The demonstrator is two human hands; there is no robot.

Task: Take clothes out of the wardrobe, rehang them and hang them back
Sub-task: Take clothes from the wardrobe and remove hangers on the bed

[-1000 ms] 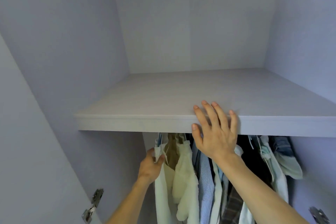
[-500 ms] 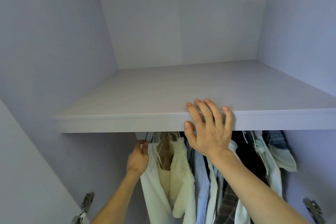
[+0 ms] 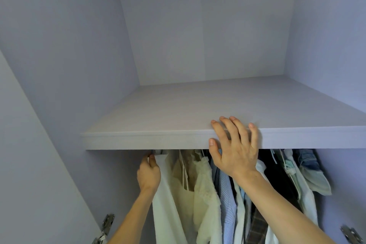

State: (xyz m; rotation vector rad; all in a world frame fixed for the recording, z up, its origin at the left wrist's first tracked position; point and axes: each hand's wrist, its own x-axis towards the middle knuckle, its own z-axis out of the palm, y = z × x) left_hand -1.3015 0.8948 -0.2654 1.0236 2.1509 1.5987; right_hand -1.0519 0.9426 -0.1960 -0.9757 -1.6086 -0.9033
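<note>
Here, a hinge (image 3: 107, 224) at the lower left is partly cut off by the picture's border. The left hand (image 3: 148, 174) reaches under the shelf (image 3: 138, 140), with its fingers curled on the top of a white garment (image 3: 168, 210). Its fingertips are hidden behind the shelf's front edge, as is whatever the clothes hang from. Next comes a cream lace top (image 3: 206, 194). The right hand (image 3: 235, 150) lies flat, fingers spread, over the front edge, covering part of a striped shirt (image 3: 227, 200). Dark clothes (image 3: 277, 172) hang further right, hard to make out.

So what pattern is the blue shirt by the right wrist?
Shirt: thin white stripes; head view.
</note>
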